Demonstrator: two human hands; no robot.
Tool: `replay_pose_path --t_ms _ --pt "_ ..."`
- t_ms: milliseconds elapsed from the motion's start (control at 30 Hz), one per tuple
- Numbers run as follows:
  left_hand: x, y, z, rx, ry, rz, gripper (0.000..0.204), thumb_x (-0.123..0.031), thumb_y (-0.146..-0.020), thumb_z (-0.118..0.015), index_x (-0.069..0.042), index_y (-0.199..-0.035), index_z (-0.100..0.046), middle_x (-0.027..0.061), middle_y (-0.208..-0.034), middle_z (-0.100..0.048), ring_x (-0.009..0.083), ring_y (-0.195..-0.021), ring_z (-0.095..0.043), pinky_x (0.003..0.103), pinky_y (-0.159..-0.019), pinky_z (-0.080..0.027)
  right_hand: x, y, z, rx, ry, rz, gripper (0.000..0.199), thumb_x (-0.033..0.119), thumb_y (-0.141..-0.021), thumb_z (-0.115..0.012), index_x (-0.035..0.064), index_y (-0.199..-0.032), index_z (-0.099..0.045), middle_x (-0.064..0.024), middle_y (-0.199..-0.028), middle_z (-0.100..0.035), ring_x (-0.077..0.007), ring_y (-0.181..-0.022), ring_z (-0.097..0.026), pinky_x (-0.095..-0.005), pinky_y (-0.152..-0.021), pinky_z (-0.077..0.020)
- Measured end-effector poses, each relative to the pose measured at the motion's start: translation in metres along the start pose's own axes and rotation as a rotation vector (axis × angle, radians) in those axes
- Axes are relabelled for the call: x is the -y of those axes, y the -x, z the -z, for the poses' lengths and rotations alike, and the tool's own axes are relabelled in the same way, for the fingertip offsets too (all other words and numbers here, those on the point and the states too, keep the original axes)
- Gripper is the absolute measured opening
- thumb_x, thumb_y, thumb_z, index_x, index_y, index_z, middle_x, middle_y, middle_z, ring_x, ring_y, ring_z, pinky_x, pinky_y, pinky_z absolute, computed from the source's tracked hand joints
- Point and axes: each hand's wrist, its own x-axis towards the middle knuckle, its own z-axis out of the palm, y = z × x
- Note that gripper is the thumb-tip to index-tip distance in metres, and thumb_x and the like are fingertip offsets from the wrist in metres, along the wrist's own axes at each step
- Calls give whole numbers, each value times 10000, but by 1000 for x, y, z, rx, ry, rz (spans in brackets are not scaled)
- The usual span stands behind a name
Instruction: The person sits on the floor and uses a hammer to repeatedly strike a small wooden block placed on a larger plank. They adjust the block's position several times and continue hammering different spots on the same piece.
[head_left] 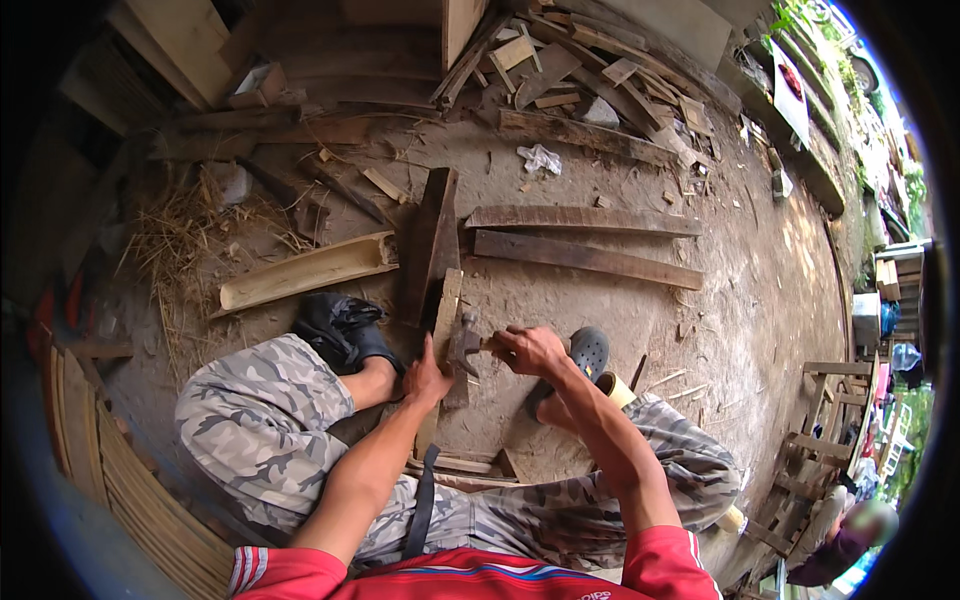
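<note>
Hammer (466, 342) by plank (450, 291) edge, broad floor (770, 310) rightward

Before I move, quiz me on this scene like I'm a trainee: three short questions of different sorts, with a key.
1. Which hand grips the grey metal-headed hammer?
2. True or false: the crumpled white scrap lies farther from the person than the two long brown wooden boards.
3. What is the left hand touching?
A) dry yellow straw
B) the narrow light-brown wooden strip
C) a dark grey rubber clog

Key:
1. The right hand.
2. True.
3. B.
</note>
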Motion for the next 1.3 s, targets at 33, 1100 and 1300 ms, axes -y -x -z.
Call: replay_pose_path --t_ms 33,1100,1300 --pt "3 0 -1 -4 -3 -8 909 -397 -843 -648 -232 -1552 -103 274 -1097 -646 455 -1039 -614 498 -909 -490 -1 0 2 22 3 47 254 364 -879 -638 182 -1054 -612 -69 -891 -664 -318 -757 -681 -436 -640 -559" --pt "1 -26 70 641 1278 -151 569 -357 -819 -560 62 -1203 -585 162 -1102 -667 254 -966 -669 392 -836 -565 8 56 -109 -99 -571 -938 468 431 -882 -617 35 -1132 -624 -271 -1032 -671 -431 -1001 -640 -494 -860 -507" --pt "-18 -9 99 624 1605 -176 657 -575 -823 -498 1 -1125 -585 165 -990 -669 280 -831 -681 417 -729 -570 9 53 -128 53 -514 -893 491 391 -855 -654 41 -1187 -562 -263 -1091 -661 -422 -1030 -638 -493 -875 -515"
